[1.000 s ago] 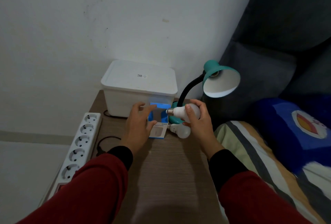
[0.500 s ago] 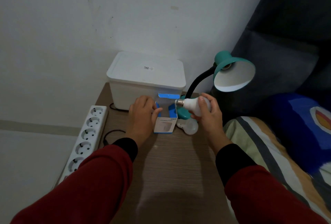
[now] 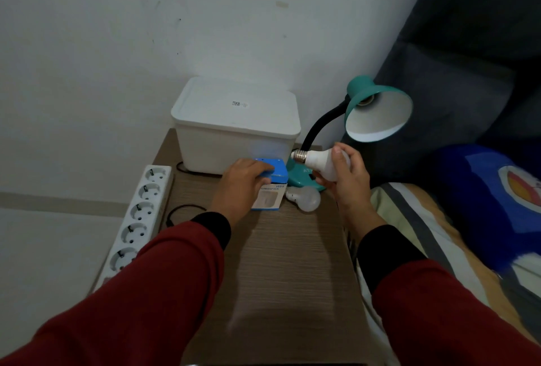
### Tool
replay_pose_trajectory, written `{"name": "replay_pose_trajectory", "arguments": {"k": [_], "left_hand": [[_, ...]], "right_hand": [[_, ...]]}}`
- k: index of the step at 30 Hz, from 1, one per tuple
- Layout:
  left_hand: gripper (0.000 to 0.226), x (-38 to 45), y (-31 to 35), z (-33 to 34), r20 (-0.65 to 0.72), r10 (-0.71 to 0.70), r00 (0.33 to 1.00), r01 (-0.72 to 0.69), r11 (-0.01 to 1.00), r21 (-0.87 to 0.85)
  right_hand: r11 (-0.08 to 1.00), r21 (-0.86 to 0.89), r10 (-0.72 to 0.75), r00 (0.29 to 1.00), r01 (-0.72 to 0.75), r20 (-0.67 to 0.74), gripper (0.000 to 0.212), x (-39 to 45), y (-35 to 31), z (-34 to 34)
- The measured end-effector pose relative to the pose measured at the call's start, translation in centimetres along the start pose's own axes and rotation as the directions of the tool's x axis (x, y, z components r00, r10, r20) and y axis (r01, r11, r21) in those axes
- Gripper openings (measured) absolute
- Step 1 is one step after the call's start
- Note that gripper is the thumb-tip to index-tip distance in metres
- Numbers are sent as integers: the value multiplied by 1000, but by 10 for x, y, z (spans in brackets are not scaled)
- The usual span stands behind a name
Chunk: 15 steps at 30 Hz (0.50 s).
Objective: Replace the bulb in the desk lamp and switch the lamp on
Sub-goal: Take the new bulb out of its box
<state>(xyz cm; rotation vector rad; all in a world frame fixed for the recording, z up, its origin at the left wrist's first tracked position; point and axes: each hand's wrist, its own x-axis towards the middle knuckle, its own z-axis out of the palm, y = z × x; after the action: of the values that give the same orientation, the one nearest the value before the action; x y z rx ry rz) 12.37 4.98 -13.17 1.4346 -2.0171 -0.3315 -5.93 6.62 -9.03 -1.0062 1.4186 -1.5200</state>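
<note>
A teal desk lamp (image 3: 377, 110) stands at the back right of the wooden table (image 3: 287, 263), its shade tilted toward me and its socket bare. My right hand (image 3: 348, 181) grips a white bulb (image 3: 320, 162) above the lamp's base, metal screw cap pointing left. A second white bulb (image 3: 304, 198) lies on the table beside the base. My left hand (image 3: 241, 187) presses down on the top of a small blue and white box (image 3: 270, 190), whose flap is shut under the fingers.
A white lidded plastic box (image 3: 237, 128) stands against the wall behind the hands. A white power strip (image 3: 137, 216) runs along the table's left edge, with a black cable (image 3: 181, 213) beside it. A striped blanket (image 3: 424, 233) and blue cushion (image 3: 497, 204) lie to the right.
The box's top flap stood open before; my left hand has pushed it down shut. My right hand still holds the bulb, lifted slightly nearer the lamp.
</note>
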Motion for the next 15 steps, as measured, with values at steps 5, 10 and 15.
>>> {"name": "replay_pose_trajectory", "arguments": {"k": [5,10,15], "left_hand": [[24,-1,-3,7,-16,-16,1000,16,1000,-14],[22,2,-4,5,-42,-9,999,9,1000,-6],[24,2,-4,4,-40,-8,999,7,1000,-11]], "right_hand": [[999,-26,23,1000,-23,11,15,1,6,0],[999,-35,29,999,-29,18,15,4,10,0],[998,-57,27,999,-25,20,17,6,12,0]]}}
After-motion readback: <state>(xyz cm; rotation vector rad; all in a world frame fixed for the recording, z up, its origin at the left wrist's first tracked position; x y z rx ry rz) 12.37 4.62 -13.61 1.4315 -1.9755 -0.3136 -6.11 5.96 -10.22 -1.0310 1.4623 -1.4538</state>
